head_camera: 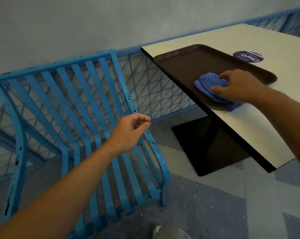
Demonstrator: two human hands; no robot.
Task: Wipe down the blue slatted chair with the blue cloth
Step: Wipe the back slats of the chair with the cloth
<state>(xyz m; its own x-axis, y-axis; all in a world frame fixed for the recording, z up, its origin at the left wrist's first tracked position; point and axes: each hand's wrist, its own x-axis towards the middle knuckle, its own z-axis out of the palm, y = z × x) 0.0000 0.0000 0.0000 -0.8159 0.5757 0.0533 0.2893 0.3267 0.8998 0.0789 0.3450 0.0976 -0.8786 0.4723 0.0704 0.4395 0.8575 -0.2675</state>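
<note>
Item: blue cloth (208, 85), bunched into a soft lump, lying on the near-left corner of a dark brown tray (197, 64), one tail of it spilling over the tray's near rim onto the pale surface (249, 128). Held by: right hand (239, 86), laid over the cloth from the right, fingers curled down onto the bundle and thumb at its far side, gripping it. Item: blue slatted chair (73, 121), standing to the left of the surface and lower, its back leaning against a blue mesh railing (145, 87); long slats run from the far top rail down toward the near seat edge; paint is chipped, with dark specks along both side rails. Left hand (132, 130): hovers over the chair's right rail, holding nothing, fingers loosely curled with thumb near the fingertips; nearer the chair of the two. Relation governing the next move, as judged: the cloth lies right of and above the chair, so the right hand must carry it leftward and down to reach the slats. Wiping is not yet begun.
</note>
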